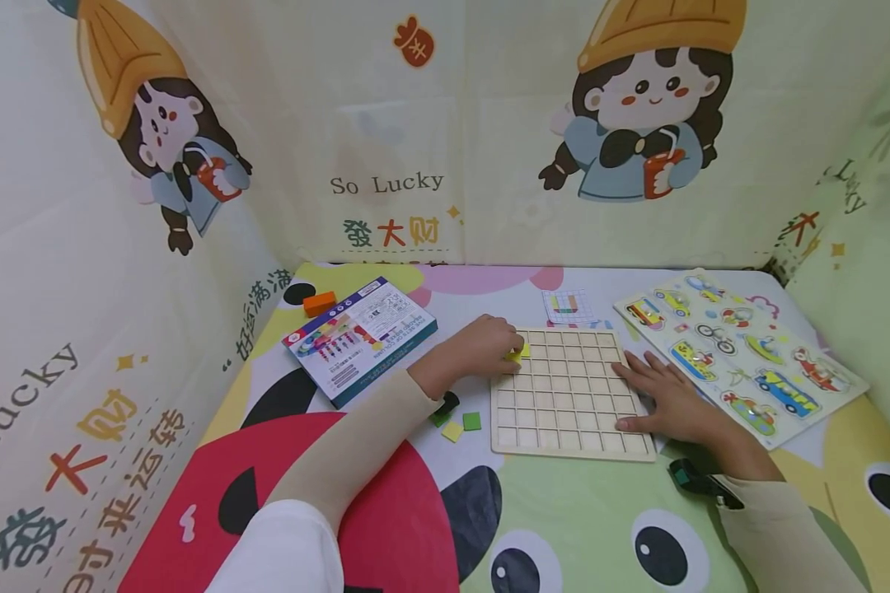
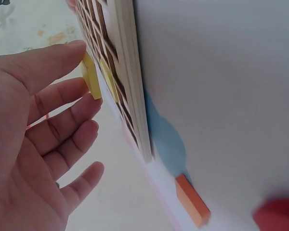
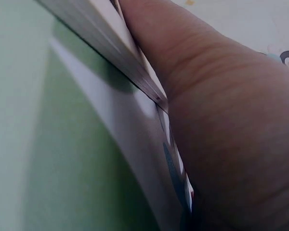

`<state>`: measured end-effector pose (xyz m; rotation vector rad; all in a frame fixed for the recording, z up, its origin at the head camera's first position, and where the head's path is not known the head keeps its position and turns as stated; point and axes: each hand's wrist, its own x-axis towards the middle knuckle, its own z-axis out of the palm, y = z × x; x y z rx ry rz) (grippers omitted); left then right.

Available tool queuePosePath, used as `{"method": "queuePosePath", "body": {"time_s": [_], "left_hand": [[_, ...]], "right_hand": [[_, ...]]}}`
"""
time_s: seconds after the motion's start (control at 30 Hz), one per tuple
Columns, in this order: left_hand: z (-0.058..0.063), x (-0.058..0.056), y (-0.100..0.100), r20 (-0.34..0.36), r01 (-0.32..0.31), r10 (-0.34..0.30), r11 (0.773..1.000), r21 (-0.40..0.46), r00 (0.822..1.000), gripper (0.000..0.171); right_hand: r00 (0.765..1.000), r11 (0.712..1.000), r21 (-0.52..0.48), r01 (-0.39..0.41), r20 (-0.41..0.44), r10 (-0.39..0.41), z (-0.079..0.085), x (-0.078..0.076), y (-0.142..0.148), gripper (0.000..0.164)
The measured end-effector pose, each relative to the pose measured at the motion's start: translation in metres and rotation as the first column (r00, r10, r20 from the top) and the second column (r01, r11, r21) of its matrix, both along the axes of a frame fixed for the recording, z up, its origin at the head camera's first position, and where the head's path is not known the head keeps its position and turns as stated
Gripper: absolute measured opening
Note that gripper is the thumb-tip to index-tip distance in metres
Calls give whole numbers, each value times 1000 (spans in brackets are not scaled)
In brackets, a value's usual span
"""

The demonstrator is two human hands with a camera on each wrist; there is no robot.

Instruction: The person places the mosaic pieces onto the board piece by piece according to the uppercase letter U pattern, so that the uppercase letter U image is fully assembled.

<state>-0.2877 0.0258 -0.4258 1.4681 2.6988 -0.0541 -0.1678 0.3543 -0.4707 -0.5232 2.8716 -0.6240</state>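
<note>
My left hand point(image 1: 482, 356) pinches a small yellow square tile point(image 2: 90, 77) between thumb and fingertips, at the far left corner of a wooden grid board point(image 1: 564, 395). Close beside the held piece, a second yellow tile point(image 2: 109, 79) sits in a cell of the board. The right hand point(image 1: 671, 403) rests along the board's right edge with its fingers spread and fairly straight. Near the left wrist lie a loose yellow tile point(image 1: 452, 431) and a green tile point(image 1: 471, 421), with another green tile point(image 1: 440, 418) partly covered by the wristband.
A flat printed box point(image 1: 363, 338) lies left of the board, an orange block point(image 1: 319, 304) behind it. Beyond the board is a small pattern card point(image 1: 566, 306). A vehicle picture puzzle point(image 1: 737, 354) lies right, partly behind the right hand. Printed cloth walls point(image 1: 504, 231) surround the table.
</note>
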Motion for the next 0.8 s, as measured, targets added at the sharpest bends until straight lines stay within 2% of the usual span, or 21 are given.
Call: {"method": "queuePosePath", "body": {"time_s": [0.3,0.53,0.8], "left_hand": [[-5,-1,17,3,21,-21,999,-37,1000,24],[-7,0,20,-27,27,-28,999,-44,999,24],[-8,1,22,-18,17,-18,998,-55,1000,25]], "right_hand": [[1000,1000,1,2,8,-2,-1,0,2,104],[1000,1000,6,2,-3,-2,0,0,0,105],[1000,1000,9,8,8,-8,-1,0,1,105]]}}
